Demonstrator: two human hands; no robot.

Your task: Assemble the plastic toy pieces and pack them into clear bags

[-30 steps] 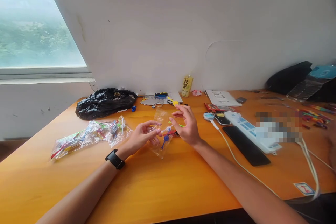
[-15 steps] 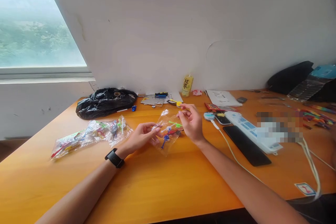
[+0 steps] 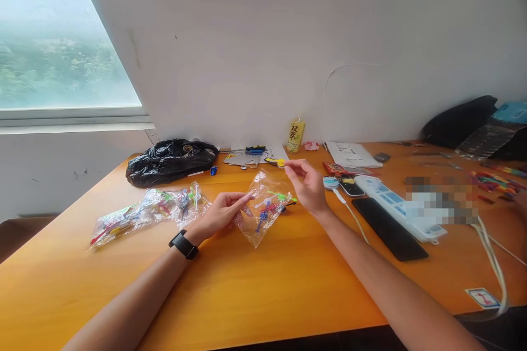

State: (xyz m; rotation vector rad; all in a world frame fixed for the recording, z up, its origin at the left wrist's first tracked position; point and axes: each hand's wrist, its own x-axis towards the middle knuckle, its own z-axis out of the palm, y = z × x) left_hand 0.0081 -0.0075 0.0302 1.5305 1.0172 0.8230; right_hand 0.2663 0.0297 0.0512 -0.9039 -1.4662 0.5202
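Note:
A small clear plastic bag (image 3: 255,233) holds several plastic pieces in green, white, red and blue, each with a thin stem. My left hand (image 3: 224,211), a black watch on its wrist, pinches the bag's left edge between thumb and fingers. On the bag's right side, raised a little above it, my right hand (image 3: 307,184) has thumb and forefinger together at a yellow plastic piece (image 3: 281,163) with a round disc and a thin stem. A second clear bag (image 3: 140,214) of colourful pieces lies left of my left hand.
At the back are a black plastic bag (image 3: 168,162), a screwdriver (image 3: 255,149), papers (image 3: 352,154) and a yellow drink carton (image 3: 296,136). To the right lie a white power strip (image 3: 385,197), a black slab (image 3: 389,230) and cables (image 3: 492,258).
My right hand has lifted up and right, off the bag. The bag hangs flatter in my left hand. The whole view has shifted slightly.

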